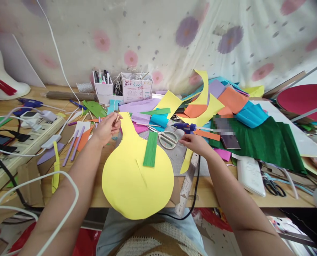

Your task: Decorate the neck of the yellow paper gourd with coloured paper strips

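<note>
cluttered counter (207, 193) is bearing a yellow paper cutout (123, 188), overhanging its front edge; left fingers (116, 123) are pinching a small pale piece (117, 117); right fingers (186, 140) are curling beside a glue gun (183, 127), their hold unclear.

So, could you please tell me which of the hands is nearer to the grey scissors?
Right. The right hand is just right of the grey scissors; the left hand is farther off, on their left, near the yellow paper's narrow end.
</note>
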A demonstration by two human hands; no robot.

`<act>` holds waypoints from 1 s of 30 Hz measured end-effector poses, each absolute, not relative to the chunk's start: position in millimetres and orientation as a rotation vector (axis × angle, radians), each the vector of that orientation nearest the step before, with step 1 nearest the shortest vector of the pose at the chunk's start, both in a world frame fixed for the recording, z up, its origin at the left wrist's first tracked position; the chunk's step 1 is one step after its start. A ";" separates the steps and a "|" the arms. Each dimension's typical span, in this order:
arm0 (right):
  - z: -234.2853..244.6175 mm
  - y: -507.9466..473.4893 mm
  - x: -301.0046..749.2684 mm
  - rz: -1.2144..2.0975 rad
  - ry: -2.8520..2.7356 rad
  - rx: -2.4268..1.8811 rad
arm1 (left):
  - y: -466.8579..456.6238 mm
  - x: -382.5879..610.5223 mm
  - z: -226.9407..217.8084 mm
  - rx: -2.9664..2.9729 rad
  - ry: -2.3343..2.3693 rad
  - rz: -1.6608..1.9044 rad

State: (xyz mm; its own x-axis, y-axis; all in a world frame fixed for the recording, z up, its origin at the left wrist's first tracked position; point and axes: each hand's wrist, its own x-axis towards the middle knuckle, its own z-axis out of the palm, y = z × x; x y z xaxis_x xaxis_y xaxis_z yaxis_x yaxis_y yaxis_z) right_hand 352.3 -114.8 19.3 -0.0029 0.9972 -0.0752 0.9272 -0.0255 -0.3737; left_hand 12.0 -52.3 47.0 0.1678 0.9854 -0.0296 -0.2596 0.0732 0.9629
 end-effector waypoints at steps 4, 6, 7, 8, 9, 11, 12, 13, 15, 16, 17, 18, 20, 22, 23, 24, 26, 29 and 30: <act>14.3 -111.5 344.2 0.686 -1.981 -1.934 | -59.4 13.5 51.9 1.017 0.821 1.029; 11.5 -105.5 331.8 0.844 -1.923 -1.803 | -62.6 14.9 51.8 1.026 0.843 0.968; 10.1 -101.3 323.9 0.904 -1.894 -1.749 | -64.0 16.1 51.1 1.034 0.852 0.936; 8.8 -96.3 315.3 0.935 -1.864 -1.713 | -65.2 17.6 50.2 1.043 0.856 0.908; 7.5 -90.7 306.4 0.959 -1.842 -1.689 | -66.2 19.4 49.1 1.050 0.854 0.887; 5.2 -78.1 288.9 0.966 -1.803 -1.662 | -67.7 23.9 46.9 1.053 0.845 0.871; 4.1 -71.6 281.1 0.956 -1.794 -1.648 | -68.1 26.2 46.1 1.049 0.847 0.880; 3.2 -65.3 274.2 0.967 -1.784 -1.625 | -68.4 28.3 45.4 1.043 0.857 0.898; 2.1 -54.1 263.2 1.040 -1.739 -1.528 | -68.3 31.6 44.6 1.031 0.889 0.943; 2.2 -49.9 258.9 1.079 -1.705 -1.472 | -68.0 32.8 44.4 1.025 0.904 0.963; 2.8 -46.7 255.2 1.110 -1.672 -1.428 | -67.6 33.6 44.2 1.021 0.916 0.977; 4.0 -44.8 252.0 1.120 -1.649 -1.410 | -67.2 34.2 43.9 1.017 0.926 0.984; 8.6 -45.3 247.6 1.050 -1.673 -1.461 | -66.6 35.2 43.4 1.011 0.946 0.980; 16.1 -51.7 248.3 0.856 -1.778 -1.554 | -66.4 36.3 42.7 1.007 0.969 0.968; 20.9 -57.1 251.9 0.738 -1.838 -1.592 | -66.5 36.8 42.3 1.009 0.977 0.964; 26.0 -63.8 258.1 0.638 -1.895 -1.624 | -66.5 37.3 41.8 1.015 0.983 0.968; 36.1 -79.7 278.6 0.570 -1.982 -1.718 | -66.5 37.9 40.6 1.042 0.990 0.988; 46.0 -102.4 322.0 0.691 -2.088 -2.050 | -65.8 37.7 38.5 1.103 1.005 1.014; 46.8 -107.4 336.3 0.659 -2.060 -2.188 | -65.5 37.5 37.9 1.117 1.011 1.018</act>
